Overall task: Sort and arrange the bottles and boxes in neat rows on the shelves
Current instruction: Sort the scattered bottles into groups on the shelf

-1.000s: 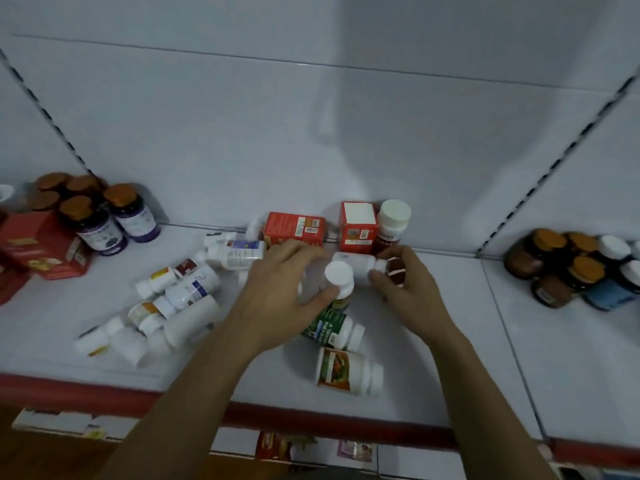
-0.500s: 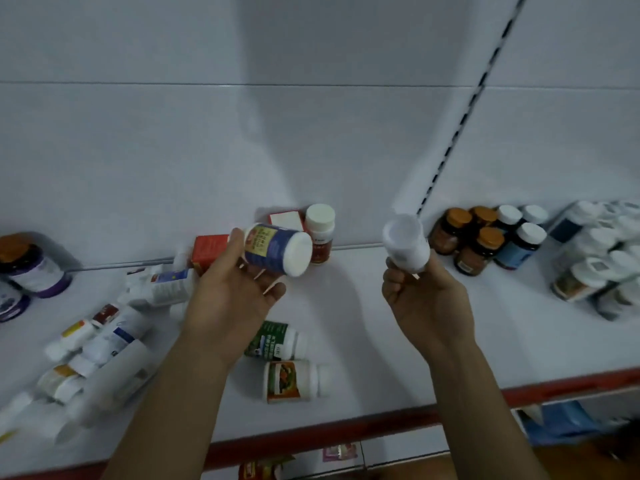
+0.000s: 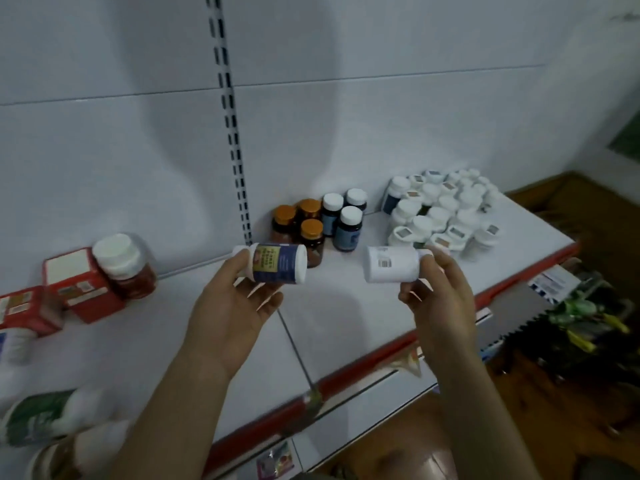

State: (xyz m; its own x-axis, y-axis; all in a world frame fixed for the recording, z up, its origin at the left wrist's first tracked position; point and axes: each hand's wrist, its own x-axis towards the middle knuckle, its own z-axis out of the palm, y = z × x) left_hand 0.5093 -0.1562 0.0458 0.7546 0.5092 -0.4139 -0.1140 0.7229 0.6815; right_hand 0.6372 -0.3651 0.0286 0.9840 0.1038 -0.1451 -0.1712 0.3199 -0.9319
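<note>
We hold two bottles sideways over the shelf (image 3: 346, 327): left hand (image 3: 228, 317) grips the blue-labelled bottle (image 3: 278, 264), right hand (image 3: 441, 303) the white bottle (image 3: 391, 264).

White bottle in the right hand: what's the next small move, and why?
Probably tip the white bottle upright and carry it to the near edge of the white cluster. The right hand holds it on its side above the shelf, and similar bottles stand upright there. The left hand holds a blue bottle.
</note>
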